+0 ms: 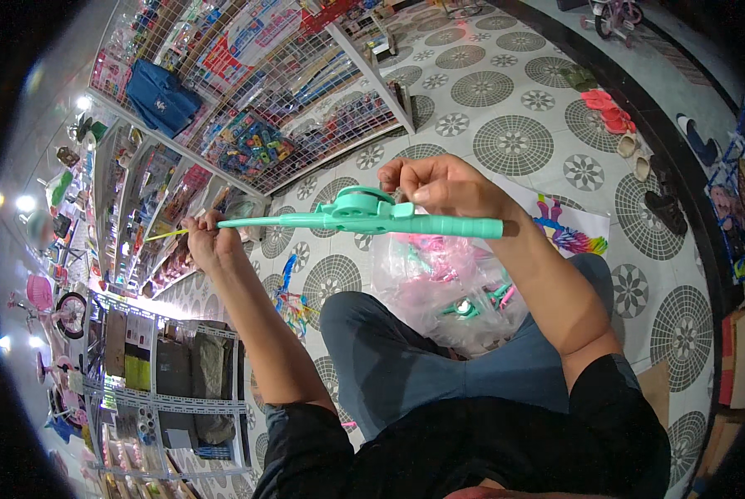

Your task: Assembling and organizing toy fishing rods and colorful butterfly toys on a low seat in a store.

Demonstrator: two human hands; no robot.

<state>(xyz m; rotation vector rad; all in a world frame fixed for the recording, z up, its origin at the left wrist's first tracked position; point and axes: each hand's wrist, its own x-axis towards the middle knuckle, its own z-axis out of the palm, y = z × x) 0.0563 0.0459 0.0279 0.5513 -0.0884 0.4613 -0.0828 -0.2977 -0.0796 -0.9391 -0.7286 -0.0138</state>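
Note:
A mint-green toy fishing rod (322, 219) with a round reel (361, 201) lies level across the view above my lap, its ribbed handle toward the right. My left hand (212, 245) is closed around the thin end of the rod, and a yellow tip sticks out to the left beyond it. Close beside the reel is my right hand (447, 187), fingers curled and pinched together; what they hold, perhaps a small reel part or line, cannot be made out. The rod's handle passes in front of my right wrist. Below it, a clear plastic bag (393, 274) holds pink and mint-green toy pieces.
I sit on a patterned tile floor (451, 125). A wire rack with packaged goods (256, 108) stands ahead to the left, and metal shelving (168, 391) is at the lower left. A colourful printed sheet (584, 229) lies right of the bag. Shoes (638, 158) rest farther right.

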